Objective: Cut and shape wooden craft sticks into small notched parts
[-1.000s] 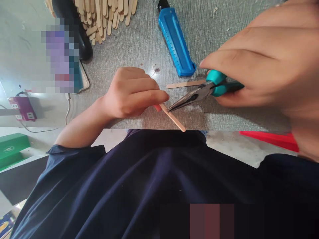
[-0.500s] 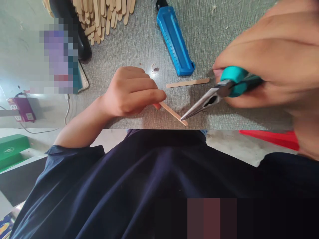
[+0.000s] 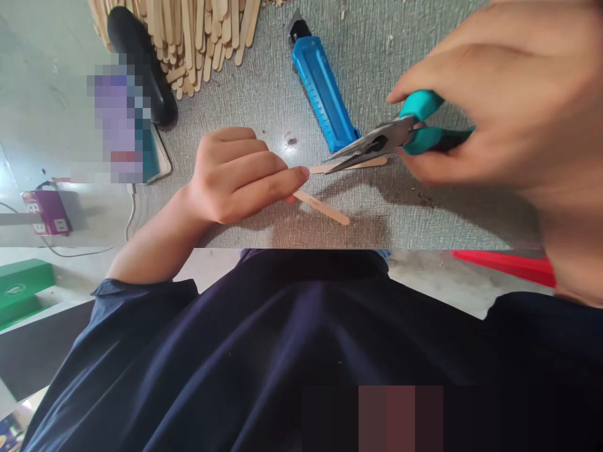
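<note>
Between the thumb and fingers of my left hand [image 3: 245, 176] is one end of a wooden craft stick [image 3: 325, 208]; its rounded free end points right and toward me. My right hand [image 3: 490, 107] grips needle-nose pliers [image 3: 381, 139] by their teal handles. The jaws are parted, with nothing between them, and hang over a second craft stick [image 3: 372, 164] that lies on the table. Just behind the jaw tips rests a blue utility knife [image 3: 325, 91], its blade end pointing away from me.
A heap of craft sticks [image 3: 202, 34] lies at the back left, beside a black rounded object [image 3: 144, 69] and a blurred-out phone-like item [image 3: 153, 157] with a white cable [image 3: 130, 210]. A purple power socket block [image 3: 47, 210] sits at far left. The table's front edge runs close to my body.
The pliers have come off the held stick's free end, their jaws have opened, and they have moved up and left over the lying stick. My left hand still holds its stick.
</note>
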Demonstrator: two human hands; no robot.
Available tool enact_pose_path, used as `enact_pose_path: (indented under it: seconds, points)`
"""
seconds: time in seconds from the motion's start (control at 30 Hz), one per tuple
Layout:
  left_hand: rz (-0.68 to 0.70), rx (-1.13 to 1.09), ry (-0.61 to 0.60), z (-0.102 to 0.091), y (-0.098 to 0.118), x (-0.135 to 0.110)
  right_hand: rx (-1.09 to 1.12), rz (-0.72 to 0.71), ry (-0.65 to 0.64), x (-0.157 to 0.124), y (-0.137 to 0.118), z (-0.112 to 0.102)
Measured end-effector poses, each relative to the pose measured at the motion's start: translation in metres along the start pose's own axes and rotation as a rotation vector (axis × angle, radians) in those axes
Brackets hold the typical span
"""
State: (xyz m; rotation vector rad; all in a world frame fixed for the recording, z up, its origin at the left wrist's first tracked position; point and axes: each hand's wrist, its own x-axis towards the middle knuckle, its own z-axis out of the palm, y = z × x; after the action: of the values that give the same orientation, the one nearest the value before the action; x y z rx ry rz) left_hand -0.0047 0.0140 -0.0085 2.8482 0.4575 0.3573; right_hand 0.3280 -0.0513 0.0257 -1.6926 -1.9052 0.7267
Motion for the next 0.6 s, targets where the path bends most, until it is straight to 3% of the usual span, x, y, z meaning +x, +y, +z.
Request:
enact_pose_path:
  seconds: [0.1, 0.17, 0.27, 0.37, 0.5, 0.6]
  points:
    - [0.062, -0.013, 0.081, 0.005, -0.008, -0.006, -0.369, -0.353, -0.113, -0.002, 0.010, 0.004]
    - [0.046, -0.072, 0.126, 0.008, -0.011, -0.007, -0.428, -0.425, -0.123, -0.004, 0.018, 0.008]
    - [-0.068, -0.129, 0.115, 0.011, -0.010, -0.005, -0.421, -0.455, -0.138, -0.005, 0.026, 0.013]
    - [-0.122, -0.051, 0.089, 0.012, 0.000, -0.001, -0.440, -0.475, -0.161, 0.000, 0.029, 0.013]
    - [-0.184, 0.042, 0.249, 0.005, 0.009, 0.003, -0.473, -0.410, -0.104, 0.010, 0.031, 0.003]
    - [-0.392, -0.016, 0.317, -0.003, 0.000, 0.004, -0.456, -0.312, -0.013, 0.020, 0.036, -0.005]
